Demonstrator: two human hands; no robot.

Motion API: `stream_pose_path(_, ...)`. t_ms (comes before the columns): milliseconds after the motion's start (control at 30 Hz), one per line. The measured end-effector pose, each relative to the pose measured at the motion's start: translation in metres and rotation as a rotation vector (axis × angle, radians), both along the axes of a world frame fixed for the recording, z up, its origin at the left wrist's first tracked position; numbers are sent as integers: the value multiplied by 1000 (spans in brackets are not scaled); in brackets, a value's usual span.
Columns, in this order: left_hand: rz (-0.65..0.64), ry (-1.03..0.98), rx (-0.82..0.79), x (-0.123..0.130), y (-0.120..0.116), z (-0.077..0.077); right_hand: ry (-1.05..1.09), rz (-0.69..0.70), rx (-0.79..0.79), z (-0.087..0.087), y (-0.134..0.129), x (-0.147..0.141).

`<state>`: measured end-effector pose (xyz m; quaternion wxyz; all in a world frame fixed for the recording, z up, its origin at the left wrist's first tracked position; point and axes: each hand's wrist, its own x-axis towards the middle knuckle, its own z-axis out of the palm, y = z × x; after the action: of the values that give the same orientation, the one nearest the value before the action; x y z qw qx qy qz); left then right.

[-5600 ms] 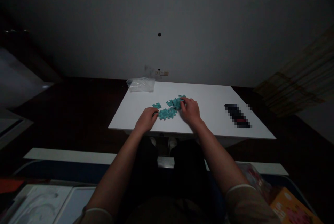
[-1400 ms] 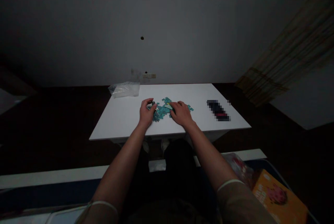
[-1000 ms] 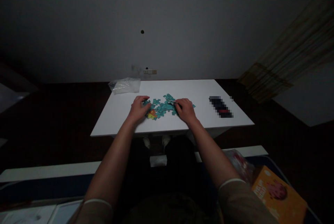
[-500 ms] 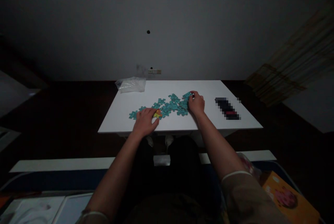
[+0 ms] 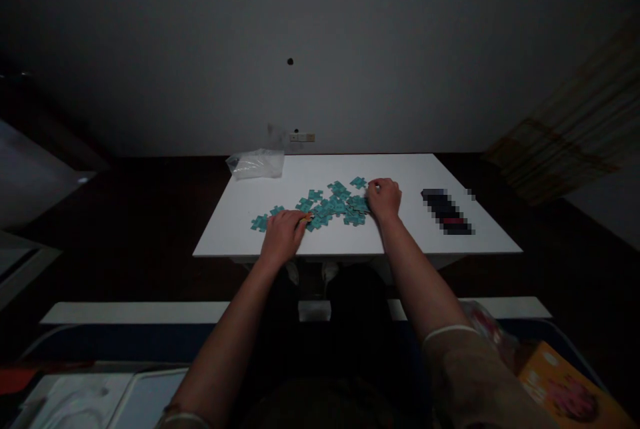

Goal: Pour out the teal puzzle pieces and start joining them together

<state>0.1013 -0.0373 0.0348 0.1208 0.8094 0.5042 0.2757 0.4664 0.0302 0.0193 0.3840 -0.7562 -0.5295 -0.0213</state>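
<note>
At the lower right, an orange box [image 5: 575, 385] is sitting, its pale lettering too blurred to read. Both forearms [image 5: 423, 275] are extending forward over the near edge of a white table [image 5: 225, 235]. The left hand [image 5: 283, 234] is staying low, palm down, finger and thumb pinching an orange puzzle piece [image 5: 305, 218] — just beside the turquoise puzzle pieces [image 5: 336, 205], which are lying in a loose, overlapping spread mid-table. Slightly farther, the right hand [image 5: 386, 199] is arching, fingertips curling narrowly together — whether they are gripping a piece, I cannot tell. Beyond, a clear plastic bag [image 5: 256, 164] is resting at the table's far left corner.
</note>
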Motion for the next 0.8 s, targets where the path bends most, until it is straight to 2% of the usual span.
stream_pose_path(100, 187, -20, 47, 9, 13, 9, -9, 55, 34, 2, 0, -3)
stream_pose_path(200, 317, 23, 13, 16, 41, 23, -11, 124, 43, 3, 0, -5)
stream_pose_path(300, 353, 94, -74, 15, 70, 37, -13, 165, 40, 4, 0, -6)
stream_pose_path(400, 353, 139, -85, 0, 81, 45, -15, 180, 43, 6, 1, -7)
stream_pose_path(500, 359, 186, -63, -24, 65, 40, -6, 176, 42, 6, 2, -7)
stream_pose_path(633, 345, 375, -120, -47, 21, 23, -2, 147, 19, 7, 3, -8)
stream_pose_path(733, 338, 438, -221, -39, -1, 16, -17, 86, -14, 11, 2, -12)
stream_pose_path(800, 278, 435, -269, -24, -5, 17, -12, 25, -19, 16, 0, -13)
